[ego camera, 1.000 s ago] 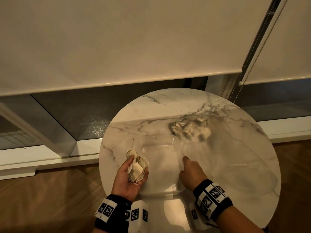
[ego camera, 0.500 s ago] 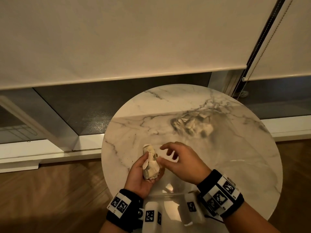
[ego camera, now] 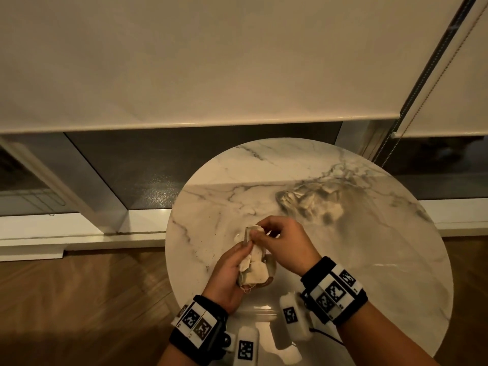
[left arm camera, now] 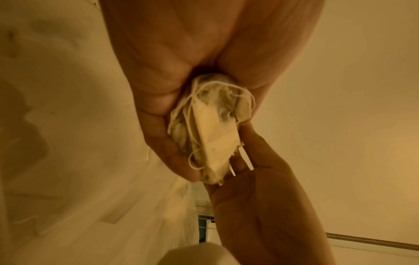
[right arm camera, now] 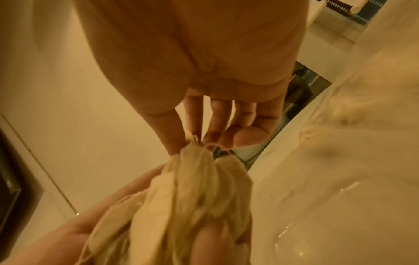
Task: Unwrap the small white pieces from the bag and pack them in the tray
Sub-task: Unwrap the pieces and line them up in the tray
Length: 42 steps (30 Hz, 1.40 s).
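Note:
A bundle of small white pieces [ego camera: 254, 268] with loose strings sits in my left hand [ego camera: 244, 253], whose fingers curl round it over the near middle of the table. The left wrist view shows the bundle [left arm camera: 212, 129] wedged in the left hand [left arm camera: 204, 147], strings trailing. My right hand [ego camera: 254, 235] pinches the bundle's top end; in the right wrist view its fingertips [right arm camera: 192, 139] pinch the tip of the bundle [right arm camera: 192, 188]. A clear bag [ego camera: 313, 204] with more white pieces lies at the table's far right. A clear tray's rim [ego camera: 260, 307] shows faintly under my hands.
The round marble table [ego camera: 211, 207] stands against a window with lowered blinds [ego camera: 211, 62]. A blind cord [ego camera: 422, 96] hangs at the far right. Wooden floor [ego camera: 79, 299] lies to the left and right of the table.
My right hand came from the tray's edge over to the bundle and now pinches its top. The left hand shifted right and turned the bundle upright.

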Each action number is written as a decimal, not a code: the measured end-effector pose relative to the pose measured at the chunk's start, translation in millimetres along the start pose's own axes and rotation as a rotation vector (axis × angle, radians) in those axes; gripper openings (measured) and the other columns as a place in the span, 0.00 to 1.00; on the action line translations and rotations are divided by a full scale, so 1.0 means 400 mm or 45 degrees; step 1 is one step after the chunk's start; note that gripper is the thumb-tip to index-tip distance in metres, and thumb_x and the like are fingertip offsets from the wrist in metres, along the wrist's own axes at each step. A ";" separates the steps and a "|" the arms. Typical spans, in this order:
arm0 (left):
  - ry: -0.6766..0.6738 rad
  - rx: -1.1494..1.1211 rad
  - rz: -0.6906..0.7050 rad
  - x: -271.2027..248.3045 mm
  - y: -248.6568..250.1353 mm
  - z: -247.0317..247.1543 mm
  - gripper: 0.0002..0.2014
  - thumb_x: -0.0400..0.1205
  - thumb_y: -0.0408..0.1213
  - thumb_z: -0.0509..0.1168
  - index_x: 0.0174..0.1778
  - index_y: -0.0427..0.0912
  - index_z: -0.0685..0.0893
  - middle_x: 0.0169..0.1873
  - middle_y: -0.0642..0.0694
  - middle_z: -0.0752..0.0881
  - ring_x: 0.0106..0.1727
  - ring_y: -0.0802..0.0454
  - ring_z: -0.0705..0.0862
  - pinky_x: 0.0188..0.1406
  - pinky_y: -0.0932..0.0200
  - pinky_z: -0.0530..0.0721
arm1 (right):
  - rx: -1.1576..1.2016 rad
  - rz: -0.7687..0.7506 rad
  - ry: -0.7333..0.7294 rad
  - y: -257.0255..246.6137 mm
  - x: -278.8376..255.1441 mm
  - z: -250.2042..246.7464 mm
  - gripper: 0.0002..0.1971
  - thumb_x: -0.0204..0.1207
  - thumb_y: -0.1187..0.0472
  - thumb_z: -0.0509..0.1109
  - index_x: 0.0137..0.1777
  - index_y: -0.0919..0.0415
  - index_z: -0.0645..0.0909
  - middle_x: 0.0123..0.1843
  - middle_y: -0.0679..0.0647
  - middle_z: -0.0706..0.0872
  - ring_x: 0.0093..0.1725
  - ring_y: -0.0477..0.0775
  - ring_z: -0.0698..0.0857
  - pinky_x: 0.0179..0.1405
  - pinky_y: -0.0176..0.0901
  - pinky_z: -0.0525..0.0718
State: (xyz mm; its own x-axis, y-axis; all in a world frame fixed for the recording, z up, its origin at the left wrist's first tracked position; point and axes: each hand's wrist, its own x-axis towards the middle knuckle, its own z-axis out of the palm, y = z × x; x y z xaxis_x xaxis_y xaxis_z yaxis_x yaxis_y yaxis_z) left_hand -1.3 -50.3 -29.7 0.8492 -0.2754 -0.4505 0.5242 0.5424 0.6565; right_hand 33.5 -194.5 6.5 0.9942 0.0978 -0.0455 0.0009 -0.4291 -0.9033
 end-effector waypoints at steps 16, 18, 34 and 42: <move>0.137 0.093 0.244 0.022 0.024 -0.045 0.17 0.77 0.41 0.70 0.57 0.33 0.86 0.48 0.34 0.91 0.43 0.45 0.90 0.37 0.54 0.89 | 0.342 0.197 -0.190 -0.010 0.054 0.006 0.18 0.66 0.68 0.85 0.55 0.61 0.85 0.39 0.59 0.93 0.37 0.54 0.92 0.39 0.46 0.91; 0.152 0.116 0.273 0.023 0.025 -0.052 0.16 0.78 0.41 0.70 0.57 0.34 0.86 0.49 0.33 0.91 0.43 0.45 0.90 0.38 0.54 0.90 | 0.262 0.265 -0.260 0.000 0.054 0.005 0.20 0.66 0.63 0.86 0.57 0.59 0.85 0.41 0.62 0.93 0.39 0.55 0.92 0.45 0.51 0.91; 0.412 -0.119 0.307 0.045 0.063 -0.135 0.14 0.80 0.38 0.72 0.56 0.32 0.84 0.40 0.37 0.87 0.42 0.43 0.87 0.44 0.50 0.89 | -0.001 0.154 -0.090 0.025 0.122 -0.012 0.04 0.77 0.64 0.73 0.42 0.58 0.87 0.39 0.53 0.91 0.40 0.51 0.90 0.40 0.50 0.89; 0.446 -0.200 0.305 0.043 0.069 -0.143 0.15 0.82 0.37 0.69 0.62 0.32 0.84 0.40 0.38 0.89 0.40 0.46 0.89 0.40 0.54 0.90 | -0.694 0.039 -0.450 0.058 0.230 0.095 0.11 0.72 0.60 0.80 0.55 0.54 0.89 0.44 0.47 0.84 0.41 0.47 0.83 0.35 0.35 0.81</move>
State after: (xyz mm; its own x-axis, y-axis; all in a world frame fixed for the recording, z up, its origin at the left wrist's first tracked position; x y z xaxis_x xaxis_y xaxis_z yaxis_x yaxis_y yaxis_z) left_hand 24.0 5.2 -54.1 0.8585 0.1433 -0.4924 0.2766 0.6791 0.6799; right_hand 120.7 -161.3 -34.7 0.8992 0.3282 -0.2894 0.1204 -0.8214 -0.5575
